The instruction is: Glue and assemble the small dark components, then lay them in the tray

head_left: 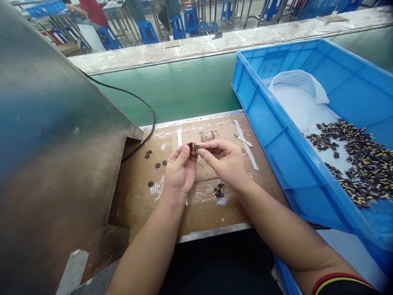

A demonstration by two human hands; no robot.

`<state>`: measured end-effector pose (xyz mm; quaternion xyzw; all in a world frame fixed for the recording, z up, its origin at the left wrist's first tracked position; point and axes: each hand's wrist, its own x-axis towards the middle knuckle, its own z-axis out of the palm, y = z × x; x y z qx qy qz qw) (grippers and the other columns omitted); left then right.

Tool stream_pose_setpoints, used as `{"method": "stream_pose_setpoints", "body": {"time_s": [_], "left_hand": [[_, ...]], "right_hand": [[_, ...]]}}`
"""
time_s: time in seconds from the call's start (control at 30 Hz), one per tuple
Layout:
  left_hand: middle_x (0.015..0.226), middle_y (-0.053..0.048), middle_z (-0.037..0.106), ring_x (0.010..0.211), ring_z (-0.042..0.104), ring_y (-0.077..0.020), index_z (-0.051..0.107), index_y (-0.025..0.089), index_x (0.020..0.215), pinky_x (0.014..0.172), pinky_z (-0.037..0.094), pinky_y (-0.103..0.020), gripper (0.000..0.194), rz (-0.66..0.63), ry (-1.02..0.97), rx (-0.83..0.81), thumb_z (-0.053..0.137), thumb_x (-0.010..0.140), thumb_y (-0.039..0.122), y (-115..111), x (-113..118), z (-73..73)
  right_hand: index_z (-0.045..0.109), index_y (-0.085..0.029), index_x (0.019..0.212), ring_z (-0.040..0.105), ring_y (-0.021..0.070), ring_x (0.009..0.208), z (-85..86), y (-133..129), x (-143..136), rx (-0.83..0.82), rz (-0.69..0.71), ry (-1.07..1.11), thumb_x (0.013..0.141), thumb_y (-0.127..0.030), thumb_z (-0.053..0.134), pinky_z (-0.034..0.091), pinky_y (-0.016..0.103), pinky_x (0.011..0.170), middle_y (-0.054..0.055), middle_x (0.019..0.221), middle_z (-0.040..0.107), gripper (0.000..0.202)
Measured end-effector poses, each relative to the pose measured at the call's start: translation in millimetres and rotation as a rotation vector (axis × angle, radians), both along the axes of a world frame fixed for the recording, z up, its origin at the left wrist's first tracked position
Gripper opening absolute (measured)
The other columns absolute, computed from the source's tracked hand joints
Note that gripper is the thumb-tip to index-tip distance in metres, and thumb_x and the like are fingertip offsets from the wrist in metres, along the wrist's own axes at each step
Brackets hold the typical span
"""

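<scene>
Over the cardboard-covered bench (196,221) my two hands meet in a pinch. My left hand (181,167) is closed on a small black and yellow part (190,145). Thumb and fingers of my right hand (225,160) grip its other end, where a dark, shiny tip (197,146) shows; whether this is one piece or two I cannot tell. Below my right hand lies a small pile of similar black and yellow parts (218,190). Several dark round discs (150,184) are scattered left of my left hand.
A large blue bin (264,106) on the right holds many black and yellow parts (365,164) on white sheeting. A small knife-like tool (243,140) lies behind my right hand. At left stands a metal housing (55,135), with a black cable (135,94). Beyond are blue stools (147,32) and a person in red (93,14).
</scene>
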<state>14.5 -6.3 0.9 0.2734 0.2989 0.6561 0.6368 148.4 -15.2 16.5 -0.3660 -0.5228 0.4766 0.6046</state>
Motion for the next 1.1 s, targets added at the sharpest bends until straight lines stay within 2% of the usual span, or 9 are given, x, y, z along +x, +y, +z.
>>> {"method": "stream_pose_setpoints", "body": {"time_s": [0.2,0.47,0.67,0.77,0.97,1.1], "left_hand": [[0.095,-0.001,0.076,0.087,0.068,-0.0083,0.079,0.021,0.085,0.084,0.054,-0.016,0.019,-0.019,-0.053,0.005,0.090,0.071,0.029,-0.9,1.7,4.5],[0.095,-0.001,0.077,0.088,0.068,-0.0080,0.079,0.020,0.087,0.086,0.054,-0.016,0.019,-0.034,-0.058,0.015,0.089,0.072,0.026,-1.5,1.4,1.9],[0.095,0.000,0.077,0.091,0.070,-0.0096,0.080,0.023,0.086,0.090,0.054,-0.019,0.017,-0.010,0.016,0.057,0.089,0.073,0.029,-1.4,3.0,2.3],[0.094,-0.001,0.077,0.091,0.071,-0.0101,0.080,0.022,0.086,0.091,0.055,-0.020,0.017,0.020,0.055,0.110,0.089,0.074,0.028,-1.7,3.4,2.1],[0.095,-0.001,0.077,0.090,0.071,-0.0107,0.080,0.025,0.085,0.091,0.057,-0.021,0.019,0.053,0.093,0.106,0.091,0.071,0.031,-2.4,4.7,1.6],[0.098,-0.002,0.077,0.093,0.072,-0.0125,0.080,0.025,0.088,0.093,0.057,-0.025,0.017,0.104,0.162,0.155,0.089,0.074,0.031,-4.5,7.2,0.6]], "right_hand": [[0.076,-0.020,0.096,0.076,0.0170,0.090,-1.4,0.7,-0.5,0.014,-0.007,-0.008,0.083,-0.026,0.080,0.064,0.036,0.089,0.004,0.098,0.079,0.015],[0.077,-0.021,0.097,0.076,0.0169,0.091,-0.5,0.5,-0.1,0.013,-0.018,-0.042,0.084,-0.026,0.079,0.065,0.036,0.089,0.003,0.098,0.079,0.014],[0.077,-0.021,0.098,0.076,0.0173,0.091,0.1,0.7,2.1,0.027,-0.025,-0.068,0.085,-0.023,0.078,0.064,0.036,0.089,0.004,0.100,0.079,0.013],[0.078,-0.021,0.100,0.076,0.0179,0.092,1.1,-0.4,4.4,0.077,-0.049,-0.128,0.086,-0.023,0.077,0.064,0.037,0.088,0.004,0.101,0.079,0.014],[0.078,-0.022,0.100,0.075,0.0165,0.092,4.5,-2.4,7.7,0.213,-0.070,-0.235,0.089,-0.022,0.072,0.065,0.033,0.084,0.002,0.101,0.079,0.013],[0.078,-0.023,0.099,0.075,0.0157,0.089,6.8,-2.4,8.7,0.305,-0.143,-0.344,0.090,-0.023,0.071,0.065,0.031,0.079,0.002,0.099,0.079,0.011]]}}
